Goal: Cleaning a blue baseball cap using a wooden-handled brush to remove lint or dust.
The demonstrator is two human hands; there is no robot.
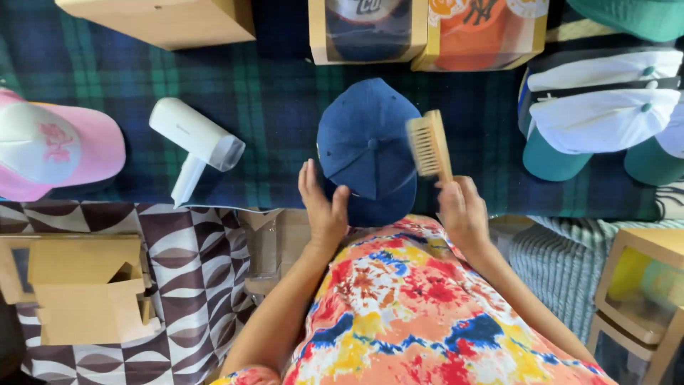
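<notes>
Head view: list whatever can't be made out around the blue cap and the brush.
- Blue cap: front panel faces away, and the left hand covers part of the brim.
- Wooden brush: handle end hidden inside the right hand; bristles blurred.
- Boxed caps: cut off by the top edge.
- Pink cap: cut off by the left edge.

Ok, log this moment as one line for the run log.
left hand: steadies navy cap at its brim | right hand: holds wooden brush against cap's side | nearby: white hair dryer, pink cap
</notes>
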